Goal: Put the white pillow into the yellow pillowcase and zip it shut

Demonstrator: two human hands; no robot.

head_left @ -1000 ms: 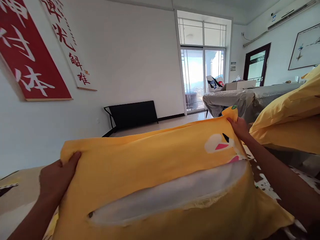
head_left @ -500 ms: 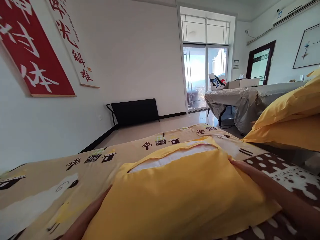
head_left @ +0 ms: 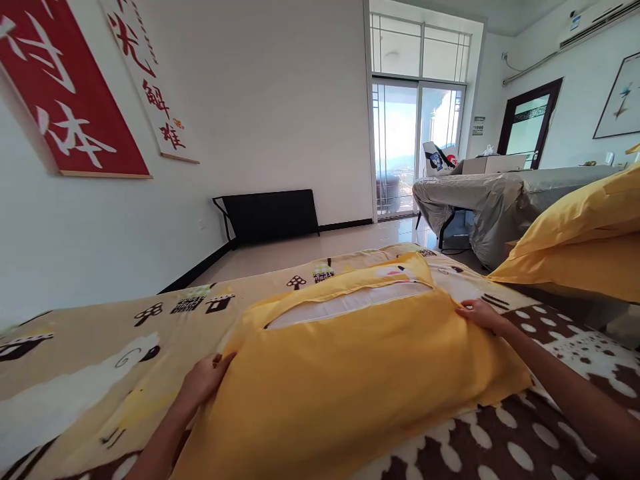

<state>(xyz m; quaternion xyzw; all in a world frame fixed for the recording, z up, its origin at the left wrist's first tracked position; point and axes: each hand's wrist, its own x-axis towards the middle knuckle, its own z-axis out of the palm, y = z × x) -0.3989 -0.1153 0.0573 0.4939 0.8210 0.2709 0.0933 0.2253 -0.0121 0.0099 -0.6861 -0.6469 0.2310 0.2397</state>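
Observation:
A yellow pillow (head_left: 345, 373) lies in front of me, its case slit open along the far side with a white inner pillow (head_left: 345, 305) showing through. My left hand (head_left: 205, 379) pinches the case at the left edge, fingers partly hidden. At the right edge, my right hand (head_left: 480, 313) grips the fabric between thumb and fingers. Beneath the pillow spreads a patterned blanket (head_left: 280, 283), beige with sheep and mushrooms on the far part and brown with white spots nearer me.
More yellow bedding (head_left: 580, 233) is piled at the right. Behind it stands a plastic-covered table (head_left: 465, 190) with a white box (head_left: 493, 164). A black folded panel (head_left: 273, 217) leans against the far wall. Glass sliding doors (head_left: 395, 147) are at the back.
Both hands have come into fuller view at the pillow's sides. The pillow lies flatter and its near right corner has drawn inward. My view has tilted down and shifted slightly left.

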